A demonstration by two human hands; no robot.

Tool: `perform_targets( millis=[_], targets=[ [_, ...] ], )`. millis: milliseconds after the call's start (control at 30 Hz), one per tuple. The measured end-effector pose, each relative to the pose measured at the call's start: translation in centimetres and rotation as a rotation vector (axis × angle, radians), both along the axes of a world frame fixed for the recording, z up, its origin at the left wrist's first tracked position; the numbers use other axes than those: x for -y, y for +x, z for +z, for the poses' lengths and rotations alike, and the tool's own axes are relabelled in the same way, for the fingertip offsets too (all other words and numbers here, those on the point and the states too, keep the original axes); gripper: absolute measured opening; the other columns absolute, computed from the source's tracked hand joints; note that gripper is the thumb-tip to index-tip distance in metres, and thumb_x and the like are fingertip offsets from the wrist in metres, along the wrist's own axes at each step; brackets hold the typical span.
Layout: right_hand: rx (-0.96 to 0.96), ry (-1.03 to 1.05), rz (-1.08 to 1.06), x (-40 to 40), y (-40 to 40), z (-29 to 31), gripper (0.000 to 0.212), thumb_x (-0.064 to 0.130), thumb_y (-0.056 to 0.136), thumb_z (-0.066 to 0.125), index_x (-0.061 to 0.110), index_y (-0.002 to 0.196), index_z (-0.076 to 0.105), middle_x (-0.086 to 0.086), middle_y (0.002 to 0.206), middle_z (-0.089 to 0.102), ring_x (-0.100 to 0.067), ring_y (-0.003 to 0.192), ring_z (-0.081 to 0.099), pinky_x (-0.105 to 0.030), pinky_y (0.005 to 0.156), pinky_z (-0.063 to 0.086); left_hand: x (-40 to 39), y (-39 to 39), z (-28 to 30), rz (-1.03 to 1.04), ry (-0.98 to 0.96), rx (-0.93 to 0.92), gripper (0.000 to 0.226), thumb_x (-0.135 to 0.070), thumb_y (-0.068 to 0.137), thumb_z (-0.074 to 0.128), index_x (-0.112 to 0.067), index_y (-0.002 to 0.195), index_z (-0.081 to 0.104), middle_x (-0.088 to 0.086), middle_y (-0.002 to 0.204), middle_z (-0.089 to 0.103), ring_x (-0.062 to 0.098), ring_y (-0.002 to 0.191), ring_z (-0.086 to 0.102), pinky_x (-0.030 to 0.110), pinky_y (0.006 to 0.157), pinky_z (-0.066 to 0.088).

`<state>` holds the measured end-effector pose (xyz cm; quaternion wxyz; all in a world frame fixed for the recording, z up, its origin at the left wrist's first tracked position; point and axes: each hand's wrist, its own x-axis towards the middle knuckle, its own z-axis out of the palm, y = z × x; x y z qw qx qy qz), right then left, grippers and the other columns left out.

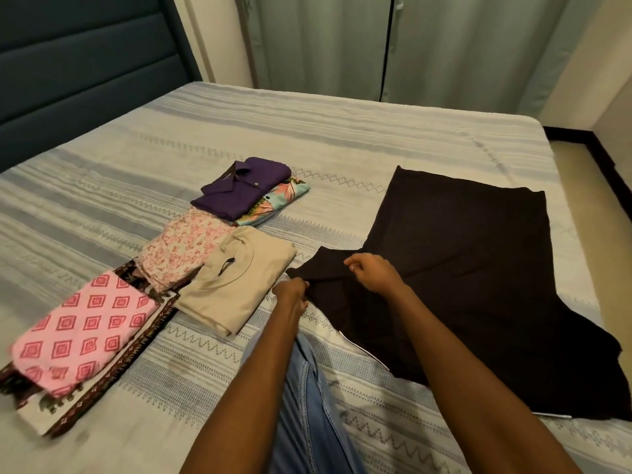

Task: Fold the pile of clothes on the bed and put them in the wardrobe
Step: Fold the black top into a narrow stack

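Note:
A large black garment (472, 268) lies spread flat on the right half of the bed (342, 131). My left hand (290, 295) pinches its near-left corner. My right hand (372, 271) grips a fold of the same cloth just to the right. Left of the hands lies a row of folded clothes: a beige top (236, 282), a pink floral piece (184, 251), a purple collared shirt (242, 189) on a tropical-print shirt (277, 203), and a pink diamond-print piece (82, 330) on a patterned cloth (102, 395).
A dark blue padded headboard (85, 70) stands at the far left. Grey-green curtains (410, 46) hang behind the bed. Floor (581, 206) shows past the bed's right edge. My knee in blue jeans (307, 405) rests on the bed between my arms.

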<state>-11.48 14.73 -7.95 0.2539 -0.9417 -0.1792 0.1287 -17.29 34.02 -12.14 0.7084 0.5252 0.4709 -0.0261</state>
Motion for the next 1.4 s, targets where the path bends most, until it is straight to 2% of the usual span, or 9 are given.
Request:
perform_targets(
  millis=[67,233,367,500,633,733,933,1300,1400],
  targets=[
    [0.013,-0.028,0.032,-1.1,1.7,0.1,0.036,0.022,0.099,0.048,0.032,0.131,0.062,0.001,0.136,0.062,-0.025,0.123,0.058,-0.04,0.101,0.046,1.7,-1.0,-1.2,0.064,0.012,-0.017,0.061,0.006,0.081,0.064,0.005,0.137,0.041,0.025,0.126,0.061,0.026,0.091,0.067,0.037,0.068,0.058],
    [-0.081,-0.19,0.151,-4.5,4.9,-0.7,0.058,0.025,0.098,0.057,0.024,0.152,0.036,-0.01,0.151,0.044,-0.032,0.134,0.047,-0.044,0.107,0.042,4.7,-3.3,-3.4,0.045,0.136,-0.086,0.054,-0.009,0.081,0.07,0.005,0.128,0.047,0.035,0.125,0.058,0.049,0.113,0.059,0.06,0.085,0.053],
    [-0.163,-0.14,0.066,-6.5,5.8,-2.0,0.072,0.029,0.095,0.064,0.018,0.156,0.026,-0.016,0.155,0.034,-0.037,0.137,0.041,-0.046,0.108,0.04,3.6,-2.3,-3.1,0.084,0.169,-0.08,0.045,-0.02,0.085,0.073,0.005,0.119,0.055,0.026,0.113,0.066,0.04,0.103,0.065,0.046,0.078,0.057],
    [-0.125,-0.017,0.022,-6.7,6.0,-2.3,0.033,0.025,0.095,0.061,0.015,0.127,0.064,-0.01,0.13,0.062,-0.029,0.117,0.058,-0.041,0.096,0.049,2.8,-0.8,-2.4,0.04,0.291,-0.057,0.035,-0.027,0.084,0.074,-0.001,0.108,0.066,0.012,0.101,0.07,0.03,0.091,0.068,0.034,0.077,0.055],
    [-0.138,0.255,-0.02,-4.5,5.3,-0.8,0.021,0.014,0.093,0.06,0.019,0.109,0.072,0.002,0.112,0.07,-0.018,0.102,0.062,-0.037,0.093,0.051,3.0,-0.9,-1.6,-0.138,0.481,-0.087,0.022,-0.029,0.089,0.066,-0.008,0.093,0.067,0.01,0.093,0.071,0.032,0.092,0.067,0.033,0.074,0.05],
    [-0.198,0.513,-0.161,-1.4,4.1,0.8,0.027,0.0,0.089,0.053,0.019,0.089,0.073,0.006,0.09,0.067,-0.008,0.075,0.057,-0.024,0.065,0.048,4.9,-1.6,0.8,-0.116,0.499,0.142,0.012,-0.022,0.089,0.063,-0.012,0.09,0.056,0.001,0.079,0.058,0.024,0.08,0.059,0.03,0.063,0.038],
    [-0.165,0.685,-0.35,8.5,1.1,3.0,0.025,-0.011,0.085,0.051,0.005,0.092,0.069,-0.011,0.086,0.065,-0.017,0.069,0.057,-0.025,0.058,0.046,10.0,-4.7,3.3,-0.666,0.687,0.541,0.021,-0.02,0.091,0.067,-0.025,0.084,0.047,-0.008,0.072,0.05,0.0,0.062,0.045,0.018,0.062,0.037],
    [-0.446,0.83,-0.776,21.6,-5.8,2.2,0.037,0.015,0.093,0.039,0.009,0.106,0.073,-0.018,0.106,0.07,-0.033,0.095,0.065,-0.05,0.092,0.053,21.6,-7.0,2.4,-1.339,1.167,0.836,0.017,-0.02,0.093,0.057,-0.013,0.107,0.061,0.008,0.108,0.066,0.034,0.094,0.065,0.044,0.075,0.051],
    [-0.464,0.763,-0.834,23.3,-6.4,1.3,0.03,0.038,0.094,0.058,0.015,0.108,0.07,-0.014,0.114,0.068,-0.026,0.097,0.064,-0.042,0.081,0.058,22.9,-7.6,1.0,-1.511,1.144,0.915,0.025,-0.021,0.092,0.057,-0.018,0.116,0.065,0.002,0.124,0.065,0.027,0.107,0.064,0.041,0.086,0.052]
  ],
)
